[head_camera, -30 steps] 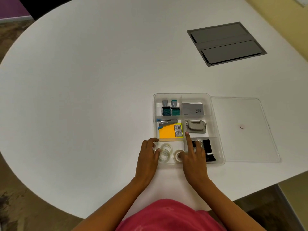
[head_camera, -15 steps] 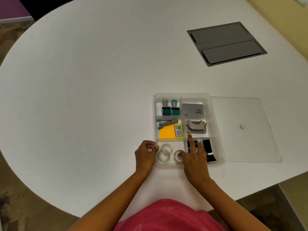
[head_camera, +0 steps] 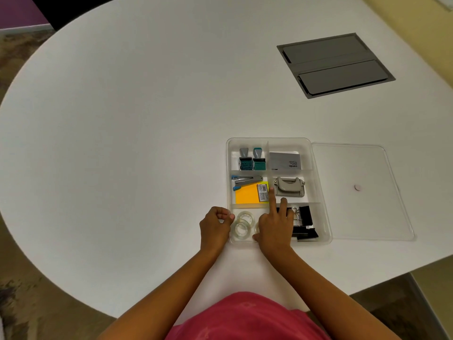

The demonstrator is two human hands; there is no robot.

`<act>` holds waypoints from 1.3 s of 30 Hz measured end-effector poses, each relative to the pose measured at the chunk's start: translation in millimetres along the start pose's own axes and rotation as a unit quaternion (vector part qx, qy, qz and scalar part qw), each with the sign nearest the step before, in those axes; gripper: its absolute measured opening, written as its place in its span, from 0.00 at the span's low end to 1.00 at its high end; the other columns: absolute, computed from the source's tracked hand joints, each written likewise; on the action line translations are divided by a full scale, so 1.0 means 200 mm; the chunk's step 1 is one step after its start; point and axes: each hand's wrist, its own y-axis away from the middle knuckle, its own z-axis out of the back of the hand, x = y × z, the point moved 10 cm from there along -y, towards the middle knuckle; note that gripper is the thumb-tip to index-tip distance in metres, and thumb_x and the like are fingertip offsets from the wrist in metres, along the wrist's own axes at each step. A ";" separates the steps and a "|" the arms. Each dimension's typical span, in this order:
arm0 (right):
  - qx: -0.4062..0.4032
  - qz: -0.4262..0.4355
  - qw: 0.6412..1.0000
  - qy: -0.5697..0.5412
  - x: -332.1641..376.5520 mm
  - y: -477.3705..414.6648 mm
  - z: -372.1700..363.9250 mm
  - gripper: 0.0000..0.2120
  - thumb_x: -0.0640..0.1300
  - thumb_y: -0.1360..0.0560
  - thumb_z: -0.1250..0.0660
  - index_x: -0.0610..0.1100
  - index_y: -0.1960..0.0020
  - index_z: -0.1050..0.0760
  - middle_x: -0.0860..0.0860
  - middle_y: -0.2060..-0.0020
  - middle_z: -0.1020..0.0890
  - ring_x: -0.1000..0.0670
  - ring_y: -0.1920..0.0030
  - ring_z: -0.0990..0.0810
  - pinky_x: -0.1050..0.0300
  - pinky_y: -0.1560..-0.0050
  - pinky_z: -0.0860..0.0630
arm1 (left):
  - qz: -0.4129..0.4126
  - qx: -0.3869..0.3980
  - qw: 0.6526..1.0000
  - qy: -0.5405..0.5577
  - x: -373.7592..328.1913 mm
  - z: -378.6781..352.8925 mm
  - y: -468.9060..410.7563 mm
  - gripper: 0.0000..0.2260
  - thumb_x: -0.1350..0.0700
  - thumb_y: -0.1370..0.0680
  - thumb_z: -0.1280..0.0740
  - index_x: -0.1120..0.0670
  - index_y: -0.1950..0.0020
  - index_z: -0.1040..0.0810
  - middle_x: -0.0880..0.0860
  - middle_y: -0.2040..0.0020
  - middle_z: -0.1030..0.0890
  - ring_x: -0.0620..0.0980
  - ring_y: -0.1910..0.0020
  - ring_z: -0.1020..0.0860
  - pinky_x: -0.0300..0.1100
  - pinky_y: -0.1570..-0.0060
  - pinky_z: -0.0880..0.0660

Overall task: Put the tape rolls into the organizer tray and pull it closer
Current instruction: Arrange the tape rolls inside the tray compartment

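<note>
The clear organizer tray (head_camera: 321,192) lies on the white table right of centre. Its near-left compartment holds clear tape rolls (head_camera: 243,223): two show fully, and my right hand covers most of another. My left hand (head_camera: 215,227) is curled at the tray's near-left corner, thumb and fingertips pinched at the left rim. My right hand (head_camera: 274,225) lies flat over the tray's near edge. Its index finger stretches along the middle divider and its thumb is at the near wall.
The tray's clear lid (head_camera: 360,192) lies flat against its right side. Other compartments hold stamps (head_camera: 252,161), a stapler and orange notes (head_camera: 247,195), a hole punch (head_camera: 288,187) and black clips (head_camera: 305,224). A grey cable hatch (head_camera: 334,65) is set into the far right tabletop.
My left hand's fingers curled from lying over the tray's corner into a pinch at its rim. My right hand slid slightly forward over a roll. The tray has not moved.
</note>
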 end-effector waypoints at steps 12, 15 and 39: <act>-0.019 -0.025 0.999 -0.012 -0.01 -0.03 -0.02 0.14 0.43 0.22 0.36 0.42 0.37 0.25 0.48 0.22 0.57 0.41 0.24 0.50 0.47 0.25 0.47 | -0.010 -0.008 1.000 -0.010 0.01 0.00 0.00 0.05 0.58 0.26 0.30 0.52 0.54 0.25 0.44 0.61 0.24 0.40 0.62 0.26 0.39 0.54 0.25; -0.019 -0.035 0.998 -0.038 -0.02 -0.03 -0.03 0.20 0.43 0.21 0.39 0.42 0.30 0.32 0.48 0.22 0.57 0.42 0.24 0.50 0.49 0.25 0.47 | -0.009 -0.010 1.000 -0.014 0.01 0.00 0.00 0.05 0.58 0.26 0.30 0.52 0.55 0.26 0.46 0.60 0.23 0.42 0.61 0.25 0.34 0.56 0.28; -0.075 0.256 0.960 0.085 0.30 0.09 0.09 0.14 0.48 0.52 0.15 0.50 0.73 0.19 0.50 0.63 0.18 0.49 0.61 0.19 0.58 0.62 0.23 | 0.002 0.000 1.000 -0.016 0.00 0.00 0.01 0.06 0.58 0.26 0.30 0.58 0.50 0.22 0.50 0.57 0.21 0.49 0.56 0.22 0.51 0.48 0.20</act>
